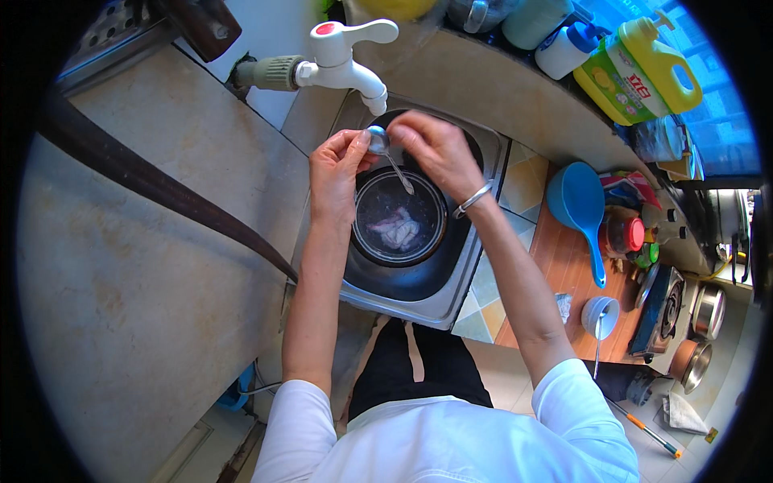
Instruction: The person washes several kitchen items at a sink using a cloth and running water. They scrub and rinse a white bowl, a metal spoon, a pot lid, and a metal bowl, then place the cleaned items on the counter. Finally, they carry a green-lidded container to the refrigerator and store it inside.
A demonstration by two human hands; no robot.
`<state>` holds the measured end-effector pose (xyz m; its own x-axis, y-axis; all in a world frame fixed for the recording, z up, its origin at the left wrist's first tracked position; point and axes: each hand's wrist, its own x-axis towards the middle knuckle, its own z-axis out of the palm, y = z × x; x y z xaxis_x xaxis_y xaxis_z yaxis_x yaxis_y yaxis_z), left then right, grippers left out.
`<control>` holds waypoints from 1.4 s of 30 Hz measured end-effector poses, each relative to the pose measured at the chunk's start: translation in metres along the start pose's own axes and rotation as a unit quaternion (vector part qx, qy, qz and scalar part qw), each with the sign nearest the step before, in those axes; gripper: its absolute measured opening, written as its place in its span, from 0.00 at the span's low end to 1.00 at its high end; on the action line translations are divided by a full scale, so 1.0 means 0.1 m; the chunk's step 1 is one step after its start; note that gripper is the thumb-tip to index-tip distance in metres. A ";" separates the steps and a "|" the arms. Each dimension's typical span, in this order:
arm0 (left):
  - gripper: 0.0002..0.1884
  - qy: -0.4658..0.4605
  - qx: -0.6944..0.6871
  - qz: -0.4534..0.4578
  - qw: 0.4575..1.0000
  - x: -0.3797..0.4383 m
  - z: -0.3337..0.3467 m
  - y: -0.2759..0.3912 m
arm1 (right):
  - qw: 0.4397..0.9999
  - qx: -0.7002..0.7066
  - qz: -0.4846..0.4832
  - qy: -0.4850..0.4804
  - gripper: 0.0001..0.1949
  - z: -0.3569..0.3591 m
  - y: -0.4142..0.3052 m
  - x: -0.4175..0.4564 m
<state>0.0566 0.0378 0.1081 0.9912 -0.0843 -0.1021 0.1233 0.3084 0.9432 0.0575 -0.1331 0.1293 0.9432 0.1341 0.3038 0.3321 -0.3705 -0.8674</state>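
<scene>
My left hand (341, 163) pinches a metal spoon (378, 142) by the rim of its bowl, and the handle slants down to the right. Close to the spoon's right side, my right hand (432, 148) is blurred, with its fingers curled; whether it touches the spoon is unclear. Both hands are over a stainless steel sink (444, 305), beneath a white tap (362, 75) with a lever handle. Below them, a round dark-rimmed vessel (444, 226) stands in the sink. A crumpled pale cloth-like thing (395, 229) lies within it.
A blue ladle (577, 199), a white bowl (601, 317) with a utensil and a gas stove (664, 311) are at right. A yellow detergent jug (634, 72) and other bottles line the ledge above. A dark curved bar (175, 187) crosses at left.
</scene>
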 end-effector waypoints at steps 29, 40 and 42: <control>0.03 -0.108 0.114 -0.146 0.977 -1.15 0.62 -1.02 | 0.814 -0.484 0.263 0.183 0.04 -2.88 -0.74 -4.32; 0.02 -0.246 0.198 -0.183 0.931 -2.12 2.33 -1.60 | 0.842 -0.335 0.341 0.252 0.14 -4.14 0.56 -5.61; 0.02 -0.255 0.205 -0.197 0.924 -2.22 2.46 -1.71 | 0.813 -0.172 0.365 0.420 0.19 -4.58 1.28 -5.97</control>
<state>-0.1961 -0.2295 0.0468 0.7088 -0.5818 -0.3990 0.3378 -0.2167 0.9159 -0.4608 -0.6820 0.0176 0.5110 -0.8584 0.0453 -0.4715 -0.3240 -0.8202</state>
